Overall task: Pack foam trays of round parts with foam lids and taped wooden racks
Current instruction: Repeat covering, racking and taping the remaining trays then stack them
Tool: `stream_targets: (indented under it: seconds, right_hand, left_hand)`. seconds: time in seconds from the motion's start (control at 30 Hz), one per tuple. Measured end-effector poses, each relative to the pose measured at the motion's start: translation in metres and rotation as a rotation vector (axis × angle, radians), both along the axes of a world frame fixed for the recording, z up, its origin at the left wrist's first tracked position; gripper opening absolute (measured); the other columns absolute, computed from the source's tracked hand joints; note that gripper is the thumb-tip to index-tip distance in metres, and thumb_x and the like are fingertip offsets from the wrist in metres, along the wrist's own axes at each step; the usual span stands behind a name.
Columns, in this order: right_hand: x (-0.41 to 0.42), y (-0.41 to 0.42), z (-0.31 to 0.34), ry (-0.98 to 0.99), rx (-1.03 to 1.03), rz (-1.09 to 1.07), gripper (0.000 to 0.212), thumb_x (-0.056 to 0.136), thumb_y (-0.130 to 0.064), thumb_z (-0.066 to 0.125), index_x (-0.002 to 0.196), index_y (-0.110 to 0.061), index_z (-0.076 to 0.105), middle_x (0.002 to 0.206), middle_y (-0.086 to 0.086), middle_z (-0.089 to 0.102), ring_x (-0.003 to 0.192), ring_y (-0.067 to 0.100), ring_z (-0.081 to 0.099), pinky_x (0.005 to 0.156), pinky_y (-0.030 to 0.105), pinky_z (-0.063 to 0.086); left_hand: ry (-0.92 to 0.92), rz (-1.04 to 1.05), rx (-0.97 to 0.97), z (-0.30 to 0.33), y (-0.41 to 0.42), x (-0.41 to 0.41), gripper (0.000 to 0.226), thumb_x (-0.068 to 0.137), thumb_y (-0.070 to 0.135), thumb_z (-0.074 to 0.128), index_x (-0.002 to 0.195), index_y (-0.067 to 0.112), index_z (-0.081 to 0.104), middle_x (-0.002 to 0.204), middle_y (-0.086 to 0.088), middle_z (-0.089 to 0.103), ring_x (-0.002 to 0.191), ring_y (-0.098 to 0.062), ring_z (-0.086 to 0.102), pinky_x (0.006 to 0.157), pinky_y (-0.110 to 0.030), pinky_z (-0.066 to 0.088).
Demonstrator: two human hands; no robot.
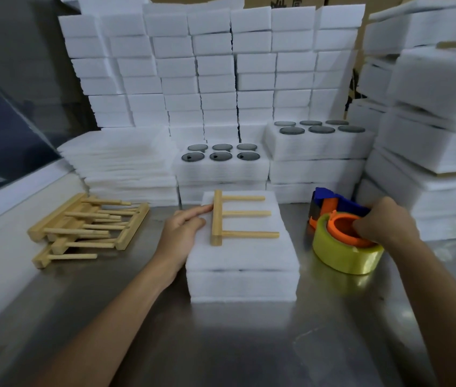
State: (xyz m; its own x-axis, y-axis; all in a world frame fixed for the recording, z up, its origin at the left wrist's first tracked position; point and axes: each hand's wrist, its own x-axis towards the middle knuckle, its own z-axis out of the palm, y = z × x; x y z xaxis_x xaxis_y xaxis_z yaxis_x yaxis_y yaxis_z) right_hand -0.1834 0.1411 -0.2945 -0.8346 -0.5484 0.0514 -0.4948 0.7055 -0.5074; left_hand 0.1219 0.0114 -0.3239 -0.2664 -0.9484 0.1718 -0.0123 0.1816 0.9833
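Tape comes next, by the look of it. Right hand (383, 222) clasps the blue-and-orange tape dispenser with its yellow roll (344, 241), just right of the closed white foam tray stack (242, 263) on the steel tabletop (221, 344). On the lid lies the three-pronged pale wooden rack (229, 219), spine along the left edge, prongs pointing toward the dispenser. Left hand (185, 227) rests straight-fingered against that spine, its grip released. Bare steel in front leaves room; spare wooden racks (81, 227) sit well left.

Cardboard box (285, 1): partial black print, cut off, unreadable.
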Motion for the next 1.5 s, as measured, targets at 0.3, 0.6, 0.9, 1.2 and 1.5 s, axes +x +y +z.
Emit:
stream_targets:
  seconds: [0.3, 0.6, 0.9, 1.2, 1.5]
  right_hand:
    - [0.022, 0.007, 0.038, 0.301, -0.218, 0.241, 0.033, 0.071, -0.012, 0.074, 0.102, -0.023, 0.075, 0.088, 0.015, 0.067, 0.089, 0.041, 0.060, 0.068, 0.038, 0.047]
    - [0.083, 0.015, 0.085, 0.414, -0.710, 0.535, 0.037, 0.071, -0.006, 0.073, 0.103, -0.025, 0.075, 0.086, 0.006, 0.073, 0.084, 0.027, 0.066, 0.073, 0.046, 0.054]
    - [0.105, 0.000, 0.074, 0.599, -0.801, 0.633, 0.055, 0.057, 0.005, 0.070, 0.103, -0.025, 0.075, 0.089, -0.001, 0.076, 0.081, 0.025, 0.069, 0.068, 0.036, 0.054]
    - [0.112, -0.006, 0.063, 0.640, -0.803, 0.685, 0.053, 0.049, 0.013, 0.058, 0.096, -0.012, 0.063, 0.104, 0.001, 0.073, 0.090, 0.033, 0.067, 0.072, 0.043, 0.051]
    - [0.115, -0.022, 0.081, 0.870, -0.517, 0.732, 0.070, 0.071, 0.009, 0.060, 0.136, -0.019, 0.056, 0.126, 0.004, 0.065, 0.109, 0.034, 0.061, 0.083, 0.043, 0.046]
  left_hand:
    - [-0.078, 0.301, -0.292, 0.011, 0.001, 0.007, 0.031, 0.088, 0.004, 0.058, 0.081, 0.033, 0.065, 0.074, 0.002, 0.060, 0.066, -0.009, 0.053, 0.063, -0.028, 0.042]
    - [0.087, -0.252, 0.253, 0.091, 0.055, -0.013, 0.054, 0.095, 0.058, 0.044, 0.090, 0.012, 0.071, 0.067, -0.005, 0.066, 0.047, -0.018, 0.053, 0.039, -0.020, 0.027]
    - [0.291, -0.417, 0.451, 0.096, 0.052, -0.007, 0.036, 0.098, 0.039, 0.046, 0.096, 0.008, 0.065, 0.079, -0.007, 0.071, 0.052, -0.019, 0.057, 0.041, -0.022, 0.033]
    - [0.062, -0.313, 0.285, 0.098, 0.041, -0.005, 0.025, 0.093, 0.018, 0.051, 0.077, 0.012, 0.070, 0.067, -0.006, 0.068, 0.048, -0.017, 0.055, 0.041, -0.022, 0.036]
    - [-0.133, -0.135, 0.210, 0.124, 0.027, -0.009, 0.019, 0.092, 0.007, 0.043, 0.082, 0.009, 0.060, 0.048, 0.000, 0.056, 0.040, -0.015, 0.047, 0.037, -0.016, 0.031]
